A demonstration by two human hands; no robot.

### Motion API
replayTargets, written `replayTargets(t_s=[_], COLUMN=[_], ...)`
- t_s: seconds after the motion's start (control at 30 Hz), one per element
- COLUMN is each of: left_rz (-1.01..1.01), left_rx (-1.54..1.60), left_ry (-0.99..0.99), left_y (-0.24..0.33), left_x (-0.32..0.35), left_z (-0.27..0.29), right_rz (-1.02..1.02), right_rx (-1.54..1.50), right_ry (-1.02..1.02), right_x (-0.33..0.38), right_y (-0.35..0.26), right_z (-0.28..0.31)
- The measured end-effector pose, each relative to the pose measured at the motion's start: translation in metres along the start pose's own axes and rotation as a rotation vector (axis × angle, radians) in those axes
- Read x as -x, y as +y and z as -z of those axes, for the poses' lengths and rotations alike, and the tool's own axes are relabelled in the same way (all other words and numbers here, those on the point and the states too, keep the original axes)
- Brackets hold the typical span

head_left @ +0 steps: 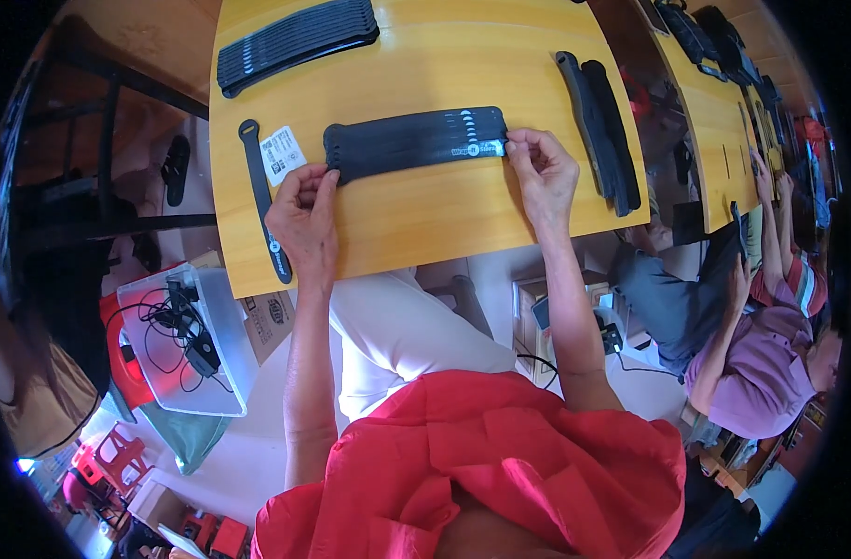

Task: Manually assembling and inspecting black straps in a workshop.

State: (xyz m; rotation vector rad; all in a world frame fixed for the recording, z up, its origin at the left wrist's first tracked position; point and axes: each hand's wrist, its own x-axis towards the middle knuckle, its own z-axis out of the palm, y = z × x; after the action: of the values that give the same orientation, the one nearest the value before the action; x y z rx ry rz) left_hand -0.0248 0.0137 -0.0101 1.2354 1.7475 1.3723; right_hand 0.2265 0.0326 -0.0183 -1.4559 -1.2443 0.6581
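Observation:
A fanned row of black cable straps (407, 147) lies across the middle of the yellow table (416, 233), white marks showing near its right end. My left hand (304, 219) pinches its lower left corner between thumb and fingers. At the opposite end, my right hand (544, 182) has thumb and fingers closed on the edge. One single black strap (263, 191) with a looped end lies left of my left hand, beside a white printed label (283, 155). Farther back sits a thick stack of straps (295, 47). More black straps (598, 135) lie along the right edge.
Left of my legs stands a clear plastic bin (231, 326) with black cables (188, 335) in it. A cardboard piece (269, 321) is beside it. To the right, a person in a purple shirt (756, 373) works at another table (691, 116). A box (528, 303) stands under my table's right side.

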Motion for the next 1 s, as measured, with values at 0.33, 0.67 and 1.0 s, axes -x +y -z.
replayTargets(t_s=[0.33,0.67,1.0], left_rz=[0.012,0.017,0.007], left_rx=[-0.041,-0.057,-0.093], left_ry=[0.014,0.017,0.025], left_y=[0.0041,0.0044,0.0067], left_x=[-0.0003,-0.0001,0.0005], left_z=[-0.0004,-0.0001,-0.0005], right_rz=[0.020,0.011,0.039], right_rx=[0.012,0.012,0.014], right_ry=[0.006,-0.008,-0.009], right_x=[0.0009,0.0005,-0.0001], right_y=[0.0015,0.0019,0.0014], right_z=[-0.0009,-0.0009,-0.0022])
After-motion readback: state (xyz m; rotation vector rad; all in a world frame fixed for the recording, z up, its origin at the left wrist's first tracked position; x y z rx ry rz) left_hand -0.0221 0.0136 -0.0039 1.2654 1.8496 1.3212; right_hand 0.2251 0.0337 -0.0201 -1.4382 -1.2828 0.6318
